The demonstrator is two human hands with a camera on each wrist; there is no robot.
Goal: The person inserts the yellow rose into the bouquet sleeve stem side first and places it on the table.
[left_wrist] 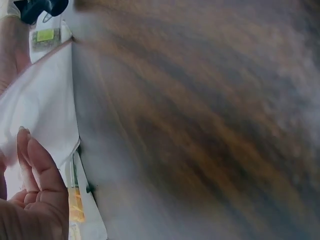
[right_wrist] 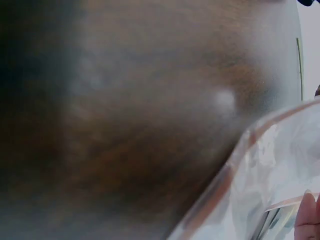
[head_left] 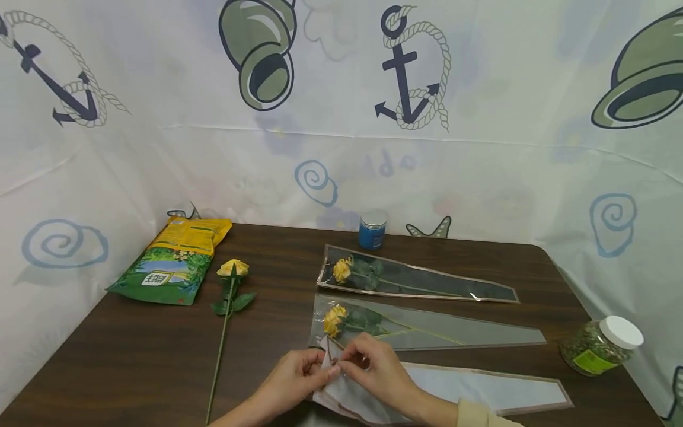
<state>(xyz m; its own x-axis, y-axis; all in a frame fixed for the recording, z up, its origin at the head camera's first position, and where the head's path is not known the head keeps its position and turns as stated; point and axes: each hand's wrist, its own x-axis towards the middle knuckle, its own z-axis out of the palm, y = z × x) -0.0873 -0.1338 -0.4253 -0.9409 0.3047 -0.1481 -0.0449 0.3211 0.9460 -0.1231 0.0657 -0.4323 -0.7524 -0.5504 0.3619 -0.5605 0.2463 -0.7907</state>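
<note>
Both hands are at the wide end of a white flower sleeve (head_left: 480, 388) with a brownish border, at the front of the table. My left hand (head_left: 293, 379) pinches its edge between thumb and fingers, from the left. From the other side my right hand (head_left: 381, 370) pinches the same end, its fingertips close to the left thumb. The raised sleeve end (left_wrist: 47, 95) also shows in the left wrist view, and its clear film and border (right_wrist: 225, 187) in the right wrist view. A loose yellow rose (head_left: 233, 270) with a long stem lies left of the hands.
Behind the hands lie a grey sleeve (head_left: 480, 333) and a black sleeve (head_left: 453, 279), each with a yellow rose inside. A green and yellow bag (head_left: 171, 261) lies back left. A blue jar (head_left: 372, 230) stands at the back; a white-lidded jar (head_left: 600, 347) leans at right.
</note>
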